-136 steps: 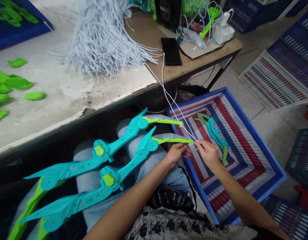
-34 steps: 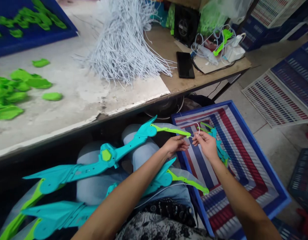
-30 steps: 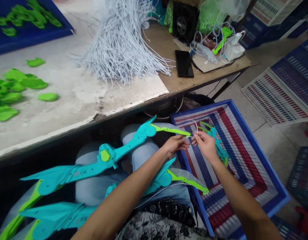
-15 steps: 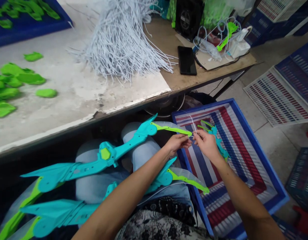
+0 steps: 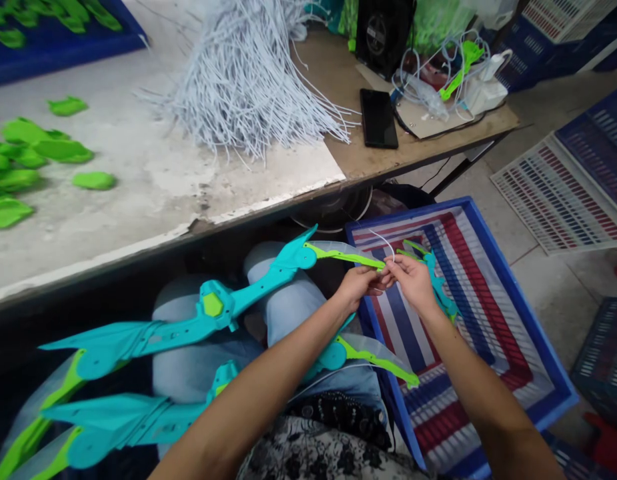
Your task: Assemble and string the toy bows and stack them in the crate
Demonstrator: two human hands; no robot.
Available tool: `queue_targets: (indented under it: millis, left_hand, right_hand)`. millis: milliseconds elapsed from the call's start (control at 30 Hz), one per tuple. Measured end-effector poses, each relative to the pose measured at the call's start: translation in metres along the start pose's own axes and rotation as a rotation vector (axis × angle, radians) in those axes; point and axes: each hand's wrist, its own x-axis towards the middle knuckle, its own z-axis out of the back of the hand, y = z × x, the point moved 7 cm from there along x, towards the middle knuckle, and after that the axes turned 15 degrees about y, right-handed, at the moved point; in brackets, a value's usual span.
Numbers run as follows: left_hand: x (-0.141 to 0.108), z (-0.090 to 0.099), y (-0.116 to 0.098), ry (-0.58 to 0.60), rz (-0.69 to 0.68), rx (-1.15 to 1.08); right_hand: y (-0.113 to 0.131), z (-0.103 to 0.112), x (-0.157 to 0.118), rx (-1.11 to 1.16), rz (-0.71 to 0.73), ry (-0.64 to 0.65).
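A turquoise and lime toy bow (image 5: 181, 337) lies across my knees, its right limb reaching up to my hands. At the lime tip of that limb, my left hand (image 5: 359, 285) is closed with fingertips pinched together. My right hand (image 5: 412, 277) meets it there, thumb and fingers pinching a thin white cord (image 5: 383, 238) whose free end curves up and to the left. The fingers hide the exact spot where cord and tip meet. A second toy bow (image 5: 121, 423) rests nearer my body, partly covered by my left forearm.
A blue-rimmed crate (image 5: 525, 303) with a striped lining stands at my right, another turquoise piece (image 5: 441, 287) in it. The worktable (image 5: 158, 220) carries a heap of white cords (image 5: 258, 87), lime parts (image 5: 63, 150) and a phone (image 5: 378, 119). More crates (image 5: 563, 193) stand on the floor.
My right hand has shifted slightly left, closer against my left hand at the bow tip. The cord's free end now bends further to the left.
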Motion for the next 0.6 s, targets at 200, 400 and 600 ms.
queue_targets:
  millis: [200,400,600]
  left_hand:
    - [-0.004,-0.003,-0.006,0.075,0.031,0.041]
    - [-0.006,0.003,-0.011,0.027,0.041,0.245]
    - [-0.09,0.049,-0.058,-0.175,-0.097,0.555]
  right_hand:
    - [-0.011,0.005,0.001,-0.024,0.002,-0.023]
    - [0.004,0.001,-0.002,-0.738,0.222,-0.007]
    - [-0.001,-0.004,-0.009,-0.82,0.282,0.008]
